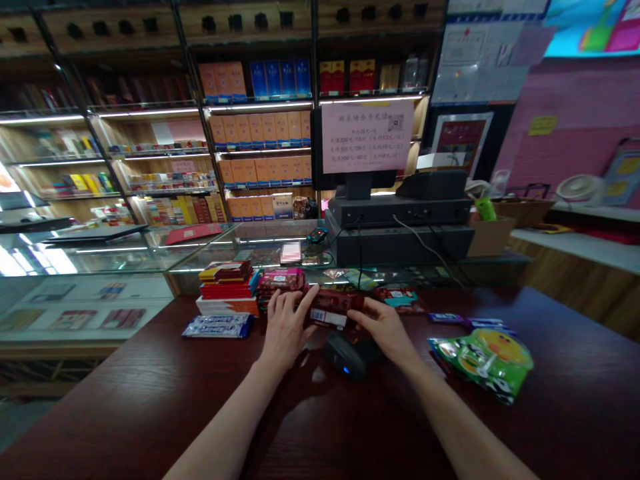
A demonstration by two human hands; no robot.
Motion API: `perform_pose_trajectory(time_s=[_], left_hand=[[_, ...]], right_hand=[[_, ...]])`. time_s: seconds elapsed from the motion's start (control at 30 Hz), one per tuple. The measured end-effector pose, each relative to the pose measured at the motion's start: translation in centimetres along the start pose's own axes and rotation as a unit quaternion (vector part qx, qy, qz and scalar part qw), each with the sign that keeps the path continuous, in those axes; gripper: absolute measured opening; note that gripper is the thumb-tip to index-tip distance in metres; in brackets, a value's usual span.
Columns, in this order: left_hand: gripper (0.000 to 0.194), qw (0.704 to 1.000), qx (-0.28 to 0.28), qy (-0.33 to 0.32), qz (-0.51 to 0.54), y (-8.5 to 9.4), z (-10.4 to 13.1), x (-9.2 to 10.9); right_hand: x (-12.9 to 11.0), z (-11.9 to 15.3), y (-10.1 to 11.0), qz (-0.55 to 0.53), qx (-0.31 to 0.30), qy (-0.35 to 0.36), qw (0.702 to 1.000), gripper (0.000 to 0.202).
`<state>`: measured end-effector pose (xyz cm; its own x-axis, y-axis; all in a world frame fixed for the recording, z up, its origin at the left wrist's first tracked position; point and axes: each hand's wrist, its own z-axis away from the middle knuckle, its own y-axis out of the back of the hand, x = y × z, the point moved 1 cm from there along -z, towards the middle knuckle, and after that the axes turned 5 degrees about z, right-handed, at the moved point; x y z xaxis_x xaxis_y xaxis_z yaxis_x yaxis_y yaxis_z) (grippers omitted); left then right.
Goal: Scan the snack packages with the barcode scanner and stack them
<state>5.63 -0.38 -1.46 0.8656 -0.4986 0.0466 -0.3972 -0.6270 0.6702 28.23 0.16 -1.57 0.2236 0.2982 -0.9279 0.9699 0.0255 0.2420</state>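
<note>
A dark red snack packet [327, 310] with a white barcode label stands between my two hands. My left hand [286, 328] has its index finger and thumb around the packet's left end; its other fingers reach over towards pink-and-brown packets [281, 280]. At the right end, my right hand [384, 328] pinches the packet between thumb and fingers. Just below the packet lies a black handheld barcode scanner [346, 355] with a blue light. Left of my left hand are a stack of red and yellow packs [227, 280] and blue-and-white wrapped bars [218, 326].
A green cartoon-print bag [487, 360] and purple wrapped bars [467, 321] lie on the dark wooden counter [125, 400] at right. A red packet [399, 299] sits behind my right hand. Beyond stand a monitor with a paper sign [367, 137], a glass case [240, 235] and stocked shelves.
</note>
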Motion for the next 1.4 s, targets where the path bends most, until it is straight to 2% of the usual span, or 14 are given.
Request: perform_pose_trajectory(time_s=[0.23,0.33,0.47,0.63,0.83,0.93,1.03,1.1,1.17,1.3,1.4], left_hand=[[0.092,0.998,-0.049,0.033,0.022,-0.3,0.0,0.1],[0.093,0.991,-0.076,0.042,0.101,-0.3,-0.1,0.3],[0.088,0.961,-0.101,0.079,0.244,-0.1,-0.1,0.7],[0.086,0.941,-0.092,0.09,0.312,-0.3,0.0,1.0],[0.081,0.926,-0.062,0.078,0.364,-1.0,0.3,0.6],[0.077,0.914,-0.041,0.084,0.395,-1.4,0.4,0.4],[0.063,0.904,-0.024,0.098,0.416,-1.5,0.3,0.3],[0.058,0.907,-0.002,0.105,0.408,-1.3,0.1,0.3],[0.06,0.912,0.014,0.106,0.395,-1.0,-0.1,0.2],[0.071,0.922,0.007,0.088,0.377,-0.4,-0.3,-0.3],[0.071,0.93,0.006,0.081,0.357,-0.5,-0.3,-0.9]], right_hand=[[-0.4,0.1,-0.1,0.048,0.039,0.002,0.998,0.03],[-0.7,0.3,0.1,0.092,0.078,0.018,0.993,0.027],[-1.1,0.6,0.3,0.154,0.125,0.038,0.979,0.025],[-0.9,0.6,0.1,0.185,0.157,0.083,0.966,0.026],[-0.7,0.4,-0.1,0.194,0.152,0.135,0.96,0.041],[-0.7,0.4,-0.3,0.189,0.153,0.156,0.958,0.038],[-0.5,0.3,-0.5,0.197,0.159,0.179,0.951,0.035],[-0.3,0.2,-0.7,0.209,0.157,0.195,0.945,0.036],[-0.2,0.1,-0.9,0.222,0.146,0.21,0.941,0.04],[-0.1,0.1,-1.1,0.243,0.115,0.242,0.932,0.049],[-0.2,0.1,-1.3,0.261,0.096,0.257,0.926,0.051]])
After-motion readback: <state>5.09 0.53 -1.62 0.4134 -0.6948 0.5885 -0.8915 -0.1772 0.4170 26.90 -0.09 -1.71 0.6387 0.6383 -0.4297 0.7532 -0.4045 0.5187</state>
